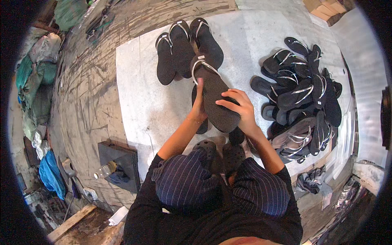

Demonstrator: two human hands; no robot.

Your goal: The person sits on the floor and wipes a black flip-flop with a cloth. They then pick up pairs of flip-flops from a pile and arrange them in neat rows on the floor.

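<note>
A black flip-flop (216, 94) with silvery-white straps is held up in front of my knees, its textured top facing me and its toe end pointing away. My left hand (199, 107) grips its left edge, thumb pointing up along the side. My right hand (243, 109) wraps round the heel end from the right, with fingertips lying on the footbed. Beneath it another dark sole (201, 127) shows in part; the rest of that one is hidden. Just beyond lie three more flip-flops, a left one (165, 63), a middle one (180, 47) and a right one (209, 43).
A heap of black flip-flops (304, 92) covers the right of the white sheet (136, 81). At left, a dark square slab (107, 153) has a clear bottle (105, 170) on it. Sacks (43, 75) line the far left; cardboard (324, 9) lies far right.
</note>
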